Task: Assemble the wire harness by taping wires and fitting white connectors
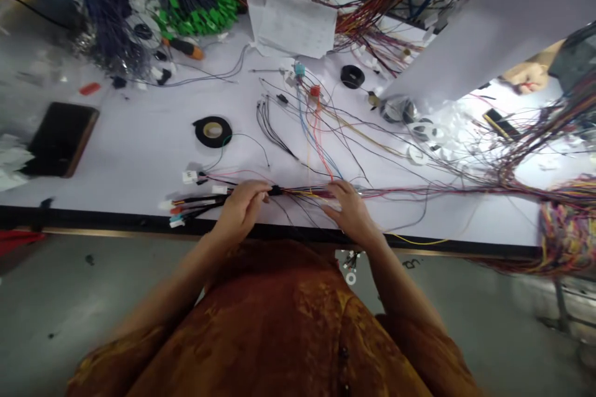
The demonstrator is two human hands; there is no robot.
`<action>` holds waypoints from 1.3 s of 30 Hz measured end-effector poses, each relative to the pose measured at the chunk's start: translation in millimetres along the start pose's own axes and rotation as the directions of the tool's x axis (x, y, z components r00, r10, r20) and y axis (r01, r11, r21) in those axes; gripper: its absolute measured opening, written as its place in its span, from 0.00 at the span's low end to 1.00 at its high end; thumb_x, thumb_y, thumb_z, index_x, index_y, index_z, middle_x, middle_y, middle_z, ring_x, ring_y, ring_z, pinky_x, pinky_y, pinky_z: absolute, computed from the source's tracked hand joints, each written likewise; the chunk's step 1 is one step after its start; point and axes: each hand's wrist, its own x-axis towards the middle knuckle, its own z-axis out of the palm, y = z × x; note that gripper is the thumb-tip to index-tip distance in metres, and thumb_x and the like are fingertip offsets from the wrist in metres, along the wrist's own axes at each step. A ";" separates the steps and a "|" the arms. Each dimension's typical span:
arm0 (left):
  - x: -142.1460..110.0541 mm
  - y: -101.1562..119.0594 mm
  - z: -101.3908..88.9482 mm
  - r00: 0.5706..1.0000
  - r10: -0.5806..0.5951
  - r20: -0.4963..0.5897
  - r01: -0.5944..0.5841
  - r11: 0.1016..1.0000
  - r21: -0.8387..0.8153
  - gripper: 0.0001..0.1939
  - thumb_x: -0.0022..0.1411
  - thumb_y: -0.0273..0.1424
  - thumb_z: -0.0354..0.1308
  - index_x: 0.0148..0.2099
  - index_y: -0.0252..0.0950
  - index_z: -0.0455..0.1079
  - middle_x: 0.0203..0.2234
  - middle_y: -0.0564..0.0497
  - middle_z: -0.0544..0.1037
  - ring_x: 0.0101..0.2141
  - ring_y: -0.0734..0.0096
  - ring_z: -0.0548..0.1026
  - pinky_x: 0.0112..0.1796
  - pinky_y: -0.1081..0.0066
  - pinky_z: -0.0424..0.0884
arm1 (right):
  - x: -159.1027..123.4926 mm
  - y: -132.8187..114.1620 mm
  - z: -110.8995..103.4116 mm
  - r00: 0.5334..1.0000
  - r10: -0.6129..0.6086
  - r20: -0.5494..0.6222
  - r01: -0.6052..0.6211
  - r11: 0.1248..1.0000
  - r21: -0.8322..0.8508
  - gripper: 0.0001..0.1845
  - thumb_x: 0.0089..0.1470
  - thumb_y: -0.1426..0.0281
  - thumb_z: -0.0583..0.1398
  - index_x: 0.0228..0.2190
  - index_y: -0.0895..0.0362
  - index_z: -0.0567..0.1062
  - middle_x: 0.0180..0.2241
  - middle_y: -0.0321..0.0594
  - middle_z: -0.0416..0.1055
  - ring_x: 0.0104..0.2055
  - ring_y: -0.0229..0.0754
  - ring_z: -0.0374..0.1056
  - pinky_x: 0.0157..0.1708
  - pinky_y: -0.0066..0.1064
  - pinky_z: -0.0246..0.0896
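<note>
Here the left hand point(242, 208) is curled around the wire harness point(298, 191) right beside its black tape wrap point(276, 190), while the right hand point(349, 208) is at the bundle further along, thumb and fingers parted. The harness lies along the near edge of the surface point(153, 136), connectors point(177, 222) out to the left. It looks light and limp, probably stiffest at the wrap, so that's the sound grip; tugging single strands could strain them.
</note>
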 end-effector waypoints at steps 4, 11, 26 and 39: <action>8.4 -25.0 19.0 0.998 0.014 -0.068 -0.005 0.992 0.126 0.14 0.69 0.33 0.44 0.46 0.35 0.70 0.29 0.49 0.76 0.35 0.65 0.75 0.41 0.65 0.70 | 17.4 10.4 29.4 1.000 0.013 0.004 -0.012 0.987 -0.160 0.18 0.56 0.68 0.63 0.48 0.59 0.74 0.49 0.51 0.69 0.52 0.55 0.64 0.53 0.48 0.62; 7.8 -37.0 11.0 0.988 -0.081 -0.131 0.084 0.996 0.014 0.14 0.69 0.33 0.47 0.46 0.34 0.72 0.27 0.51 0.75 0.29 0.72 0.73 0.35 0.71 0.68 | 16.8 9.2 25.9 0.998 -0.019 -0.059 0.019 1.000 -0.012 0.12 0.60 0.66 0.60 0.44 0.57 0.76 0.43 0.47 0.72 0.48 0.50 0.67 0.51 0.42 0.63; 23.4 4.7 4.5 0.966 -0.254 -0.045 0.223 0.910 -0.349 0.12 0.67 0.30 0.47 0.46 0.36 0.71 0.37 0.47 0.78 0.39 0.67 0.76 0.44 0.66 0.72 | 49.8 -2.6 0.3 0.999 0.029 -0.027 -0.025 0.990 0.142 0.11 0.63 0.71 0.56 0.38 0.57 0.79 0.38 0.44 0.74 0.42 0.42 0.71 0.45 0.33 0.63; 47.0 9.7 12.5 0.839 -0.294 0.457 -0.115 0.725 0.679 0.17 0.66 0.35 0.54 0.55 0.34 0.66 0.48 0.39 0.72 0.40 0.53 0.77 0.33 0.65 0.68 | -3.6 18.1 -25.6 0.974 0.200 -0.106 -0.195 0.979 0.053 0.10 0.62 0.69 0.57 0.36 0.56 0.79 0.35 0.43 0.74 0.38 0.43 0.69 0.40 0.33 0.62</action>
